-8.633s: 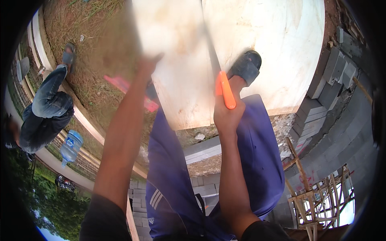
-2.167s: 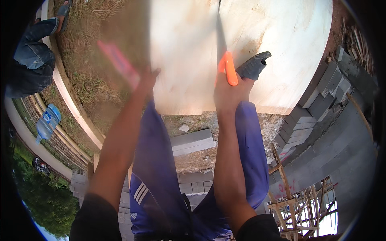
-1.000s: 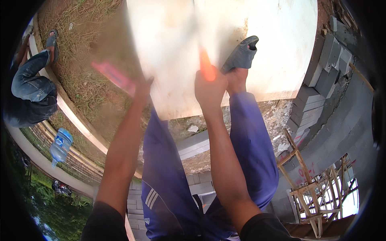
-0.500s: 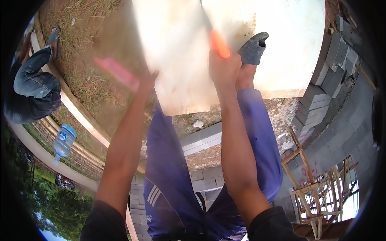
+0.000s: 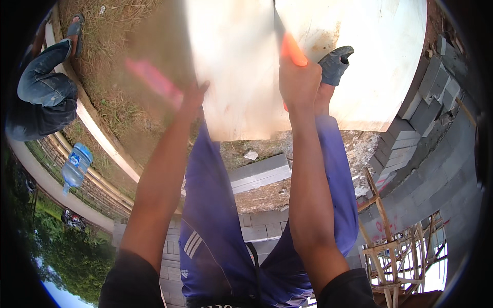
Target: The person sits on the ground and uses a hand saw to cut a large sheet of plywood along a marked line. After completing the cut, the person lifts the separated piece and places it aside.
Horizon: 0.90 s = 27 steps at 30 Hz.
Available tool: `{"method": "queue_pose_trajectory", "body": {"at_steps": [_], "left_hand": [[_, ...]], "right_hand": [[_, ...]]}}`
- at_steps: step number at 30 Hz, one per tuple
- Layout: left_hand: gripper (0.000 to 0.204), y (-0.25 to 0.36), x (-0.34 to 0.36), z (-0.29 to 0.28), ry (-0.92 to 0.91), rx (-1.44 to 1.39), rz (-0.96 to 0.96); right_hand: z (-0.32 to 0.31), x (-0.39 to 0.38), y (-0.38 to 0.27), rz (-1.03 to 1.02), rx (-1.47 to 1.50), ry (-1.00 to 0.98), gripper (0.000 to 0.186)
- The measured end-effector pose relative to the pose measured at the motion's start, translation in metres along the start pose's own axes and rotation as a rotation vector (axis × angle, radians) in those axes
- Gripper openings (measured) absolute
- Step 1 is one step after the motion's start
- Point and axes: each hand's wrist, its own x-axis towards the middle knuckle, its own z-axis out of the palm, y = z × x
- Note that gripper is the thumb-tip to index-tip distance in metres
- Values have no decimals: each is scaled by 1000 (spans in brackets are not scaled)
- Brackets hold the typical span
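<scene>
My right hand is wrapped round the orange handle of a handsaw. Its narrow blade runs away from me along a pale, flat board, against a dark line in the board. My left hand is at the board's near left edge, its thumb over the edge and its other fingers mostly hidden. A blurred pink strip shows beside that hand; I cannot tell what it is. My right foot, in a dark sandal, presses on the board right of the saw.
Grey blocks are stacked to the right, and another block lies below the board. On the left a person in jeans sits by a long timber. A blue water jug and wooden scaffolding are farther off.
The saw and my right hand appear slightly farther up and right in the picture, as does the board with my foot. My left hand stays at the board's edge.
</scene>
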Motion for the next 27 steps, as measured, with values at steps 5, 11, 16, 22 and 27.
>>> {"method": "queue_pose_trajectory", "body": {"at_steps": [5, 11, 16, 22, 27], "left_hand": [[43, 23, -12, -6, 12, 23, 64], [42, 6, -2, 0, 35, 45, 18], [42, 12, -9, -6, -6, -5, 6], [42, 27, -15, -4, 37, 30, 48], [41, 36, -13, -5, -62, -79, -93]], "right_hand": [[-37, -102, 32, -48, 193, 91, 7], [5, 2, 11, 38, 28, 7, 10], [-10, -51, 30, -163, 101, 96, 9], [-24, -92, 38, -70, 161, 46, 14], [9, -26, 19, -96, 12, 99, 14]]}}
